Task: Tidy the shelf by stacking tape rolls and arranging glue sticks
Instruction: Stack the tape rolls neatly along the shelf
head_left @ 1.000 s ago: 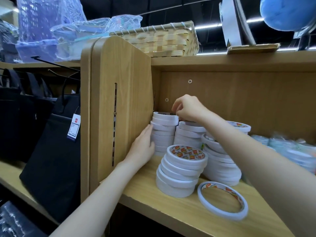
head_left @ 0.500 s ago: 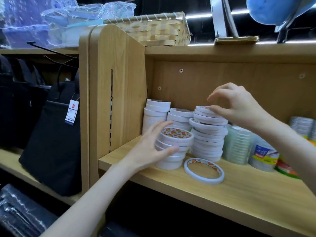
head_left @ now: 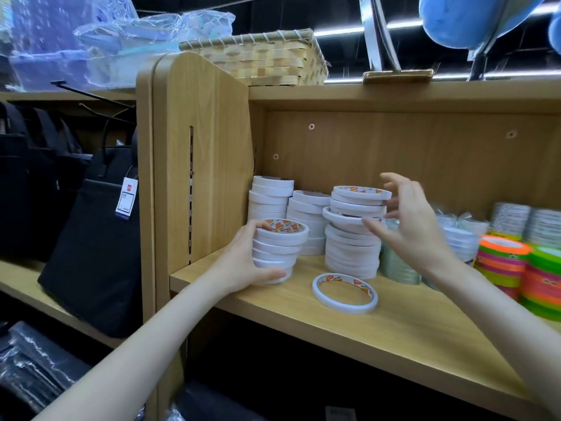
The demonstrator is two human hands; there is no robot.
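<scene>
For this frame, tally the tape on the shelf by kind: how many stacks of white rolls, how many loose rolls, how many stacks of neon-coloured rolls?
Stacks of white tape rolls: 4, the front-left stack gripped by the left hand
Loose white tape ring lying flat: 1
Stacks of neon-coloured tape rolls: 2
Total: 7

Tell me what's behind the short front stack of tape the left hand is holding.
Behind the short front stack, gripped by the left hand, two taller white tape stacks stand against the back panel. Their lower rolls are hidden by it.
</scene>
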